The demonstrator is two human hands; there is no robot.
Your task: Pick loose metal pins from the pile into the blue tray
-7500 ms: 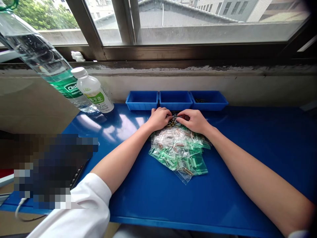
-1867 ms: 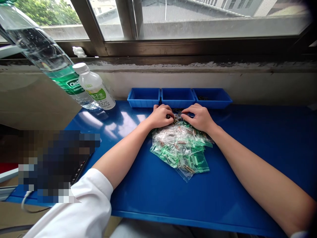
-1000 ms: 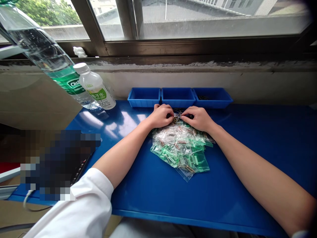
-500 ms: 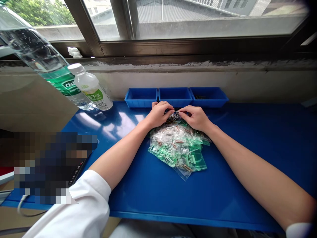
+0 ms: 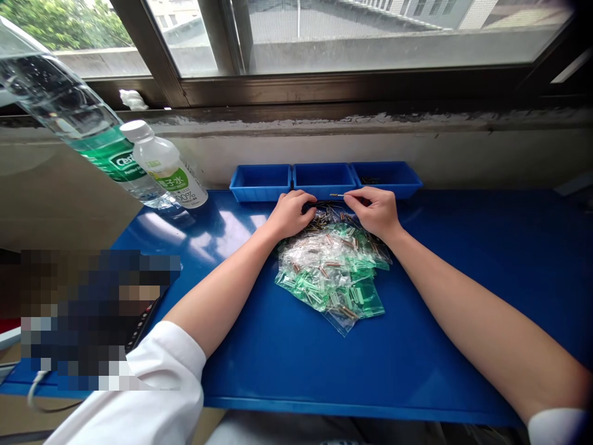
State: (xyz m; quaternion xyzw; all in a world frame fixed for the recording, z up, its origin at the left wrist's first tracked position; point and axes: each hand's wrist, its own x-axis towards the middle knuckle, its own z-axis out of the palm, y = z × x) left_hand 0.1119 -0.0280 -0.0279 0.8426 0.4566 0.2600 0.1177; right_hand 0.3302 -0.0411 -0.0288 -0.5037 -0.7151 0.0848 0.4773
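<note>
My right hand (image 5: 376,212) pinches a thin metal pin (image 5: 337,195) between thumb and fingertips; the pin points left and has a golden end. Just below it lies a heap of loose small metal pins (image 5: 322,217), some dark, some brass-coloured. My left hand (image 5: 291,214) rests at the left side of this heap, thumb and index finger apart with a gap between them. Nearer to me, small clear and green plastic bags (image 5: 333,272) holding copper-coloured and pale slim parts lie piled against the heap.
Three blue bins stand along the wall: a left bin (image 5: 260,193), a middle bin (image 5: 324,190) and a right bin (image 5: 389,185) with some dark pins inside. A large water bottle (image 5: 104,148) and a smaller white-capped bottle (image 5: 173,170) stand left on the blue table (image 5: 296,364).
My hands, which met over the heap at a thin piece, have parted. My right hand has lifted slightly with the pin; my left has loosened its fingers.
</note>
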